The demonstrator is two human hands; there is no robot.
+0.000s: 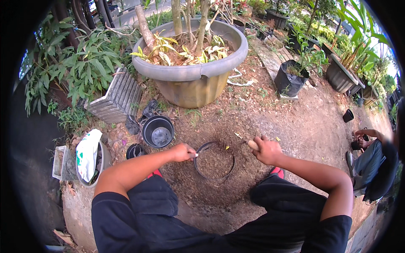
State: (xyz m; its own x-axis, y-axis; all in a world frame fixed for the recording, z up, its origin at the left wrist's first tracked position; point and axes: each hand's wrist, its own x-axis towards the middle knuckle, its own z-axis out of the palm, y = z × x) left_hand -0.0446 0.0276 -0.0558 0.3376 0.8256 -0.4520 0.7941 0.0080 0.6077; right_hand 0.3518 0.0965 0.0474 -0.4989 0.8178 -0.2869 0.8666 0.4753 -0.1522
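Between my knees a black round rim (234,165) encircles brown, crumbly soil (215,162); whether it is a pot or a loose hoop, I cannot tell. My left hand (183,152) is closed at the left side of this rim, with a small white bit showing at the fingertips. To the right of the rim and apart from it, my right hand (268,151) is wrapped round a pale wooden handle (253,145). A short dark end sticks out of the handle toward the left; the tool's kind does not show.
A black pot (158,131) stands beyond my left forearm. Past it are a large planter (190,90) and a ribbed grey block (116,99). A white bag (88,156) lies over a grey pot at left. Another person (371,162) crouches at right near small black pots.
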